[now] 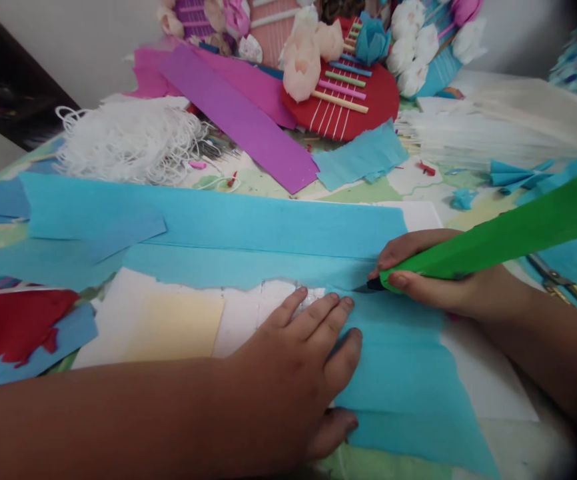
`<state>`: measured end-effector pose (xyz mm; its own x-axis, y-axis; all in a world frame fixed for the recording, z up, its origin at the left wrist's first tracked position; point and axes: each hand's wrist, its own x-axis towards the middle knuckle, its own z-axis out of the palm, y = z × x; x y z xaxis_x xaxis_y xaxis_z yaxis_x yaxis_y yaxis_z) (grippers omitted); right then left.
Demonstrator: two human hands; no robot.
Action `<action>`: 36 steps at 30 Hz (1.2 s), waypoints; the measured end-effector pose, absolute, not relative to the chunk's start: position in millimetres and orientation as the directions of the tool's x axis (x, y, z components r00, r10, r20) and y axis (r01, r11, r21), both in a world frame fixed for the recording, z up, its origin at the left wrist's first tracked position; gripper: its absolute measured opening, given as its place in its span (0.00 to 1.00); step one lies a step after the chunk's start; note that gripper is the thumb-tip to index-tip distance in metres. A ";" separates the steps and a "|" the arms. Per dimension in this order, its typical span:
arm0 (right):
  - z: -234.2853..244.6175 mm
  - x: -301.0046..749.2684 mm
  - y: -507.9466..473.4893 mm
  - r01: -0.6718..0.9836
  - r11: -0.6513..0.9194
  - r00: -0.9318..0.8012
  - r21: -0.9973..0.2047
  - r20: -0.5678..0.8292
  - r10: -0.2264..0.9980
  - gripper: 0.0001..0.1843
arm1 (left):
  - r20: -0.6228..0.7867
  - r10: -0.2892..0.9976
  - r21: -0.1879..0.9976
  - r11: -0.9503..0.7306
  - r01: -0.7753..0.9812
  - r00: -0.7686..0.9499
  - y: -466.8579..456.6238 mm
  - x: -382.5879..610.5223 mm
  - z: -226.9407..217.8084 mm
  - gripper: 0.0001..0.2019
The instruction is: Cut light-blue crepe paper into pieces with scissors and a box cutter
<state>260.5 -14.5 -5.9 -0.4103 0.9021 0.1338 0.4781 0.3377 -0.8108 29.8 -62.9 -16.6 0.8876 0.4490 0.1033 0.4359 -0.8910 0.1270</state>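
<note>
My left hand point(298, 373) lies flat, fingers stretched out, pressing down on a sheet of blue crepe paper point(398, 373) over white card point(248, 313). My right hand point(433, 273) is closed around a green-handled cutter point(508, 237), whose dark tip touches the blue paper just right of my left fingertips. A long blue crepe strip point(218, 227) runs across the table behind both hands. The paper's left edge beside my left hand is ragged.
A pale yellow sheet point(178, 327) lies left of my left hand, red paper point(13, 320) at far left. White string tangle point(128, 140), purple strips point(248, 113) and a red craft piece with paper flowers point(343, 87) sit behind. Scissors point(563, 287) lie at right.
</note>
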 end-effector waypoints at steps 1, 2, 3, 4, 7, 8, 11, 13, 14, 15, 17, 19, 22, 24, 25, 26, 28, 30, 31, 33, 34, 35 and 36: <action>-4.6 260.0 -15.0 0.497 0.353 -0.423 -0.792 0.134 0.896 0.05 | 0.108 0.451 0.127 -0.890 0.438 0.886 -62.9 29.6 -16.9 0.28; -3.3 259.5 -15.4 0.515 0.371 -0.442 -0.773 0.132 0.887 0.05 | 0.108 0.453 0.128 -0.889 0.440 0.885 -63.0 29.3 -17.2 0.28; -2.0 259.0 -15.8 0.527 0.389 -0.460 -0.755 0.131 0.878 0.05 | 0.107 0.456 0.128 -0.887 0.443 0.883 -63.1 29.0 -17.3 0.28; -0.8 258.5 -16.2 0.533 0.406 -0.477 -0.742 0.134 0.869 0.05 | 0.103 0.459 0.130 -0.886 0.445 0.882 -63.2 28.7 -17.4 0.28; 1.1 257.7 -16.8 0.532 0.420 -0.485 -0.736 0.141 0.863 0.05 | 0.094 0.460 0.137 -0.885 0.446 0.883 -63.4 28.6 -17.0 0.28; 1.3 257.6 -16.9 0.532 0.416 -0.479 -0.738 0.143 0.866 0.04 | 0.095 0.460 0.139 -0.884 0.445 0.883 -63.4 28.8 -16.9 0.28; 1.7 258.3 -16.6 0.533 0.414 -0.474 -0.738 0.145 0.869 0.04 | 0.096 0.455 0.136 -0.887 0.441 0.885 -63.5 29.7 -17.0 0.28; 2.2 259.1 -16.3 0.540 0.420 -0.480 -0.730 0.143 0.866 0.05 | 0.092 0.453 0.135 -0.888 0.440 0.887 -63.9 29.8 -17.6 0.28; 2.5 259.4 -16.1 0.544 0.419 -0.484 -0.727 0.136 0.864 0.05 | 0.089 0.456 0.136 -0.886 0.443 0.886 -64.1 29.7 -17.9 0.28; 2.8 259.6 -16.0 0.549 0.416 -0.488 -0.725 0.126 0.864 0.05 | 0.088 0.459 0.138 -0.885 0.445 0.884 -64.3 29.5 -18.3 0.29; 3.0 259.6 -16.0 0.549 0.407 -0.486 -0.730 0.117 0.866 0.05 | 0.088 0.461 0.142 -0.883 0.447 0.883 -64.5 29.0 -18.7 0.29; 2.6 259.1 -16.0 0.536 0.401 -0.477 -0.743 0.126 0.870 0.05 | 0.100 0.458 0.140 -0.885 0.444 0.883 -64.4 28.5 -18.6 0.28; 0.6 258.0 -16.0 0.514 0.401 -0.467 -0.758 0.144 0.872 0.05 | 0.114 0.455 0.130 -0.888 0.440 0.883 -63.7 28.5 -17.8 0.28; -1.0 257.3 -15.7 0.501 0.382 -0.457 -0.777 0.138 0.879 0.05 | 0.115 0.456 0.127 -0.888 0.442 0.883 -63.4 28.9 -17.6 0.28; -1.8 256.9 -15.5 0.494 0.368 -0.447 -0.787 0.133 0.884 0.05 | 0.113 0.456 0.126 -0.888 0.442 0.883 -63.3 29.0 -17.6 0.28; -2.4 256.4 -15.3 0.489 0.355 -0.436 -0.797 0.129 0.891 0.05 | 0.113 0.456 0.126 -0.888 0.442 0.883 -63.4 29.1 -17.8 0.28; -3.1 255.6 -14.9 0.481 0.338 -0.421 -0.809 0.126 0.898 0.06 | 0.118 0.455 0.127 -0.888 0.441 0.882 -63.8 29.1 -18.4 0.28; -3.5 254.9 -14.6 0.473 0.332 -0.415 -0.816 0.126 0.901 0.05 | 0.126 0.457 0.133 -0.887 0.442 0.880 -64.4 28.7 -18.9 0.28; -3.7 254.6 -14.5 0.466 0.329 -0.412 -0.821 0.128 0.902 0.05 | 0.128 0.459 0.138 -0.886 0.442 0.879 -64.7 28.5 -18.9 0.28; -4.4 254.2 -14.3 0.440 0.324 -0.408 -0.838 0.135 0.903 0.05 | 0.126 0.458 0.147 -0.886 0.440 0.880 -65.1 28.2 -18.2 0.28; -5.0 254.2 -14.4 0.424 0.321 -0.405 -0.847 0.139 0.904 0.05 | 0.116 0.458 0.152 -0.885 0.440 0.881 -65.0 28.1 -17.5 0.28; -5.7 254.4 -14.4 0.410 0.319 -0.403 -0.854 0.144 0.904 0.05 | 0.110 0.459 0.157 -0.884 0.440 0.882 -64.9 28.1 -16.6 0.28; -6.7 254.6 -14.5 0.399 0.321 -0.404 -0.859 0.149 0.902 0.06 | 0.101 0.459 0.163 -0.883 0.440 0.883 -64.6 28.2 -15.6 0.28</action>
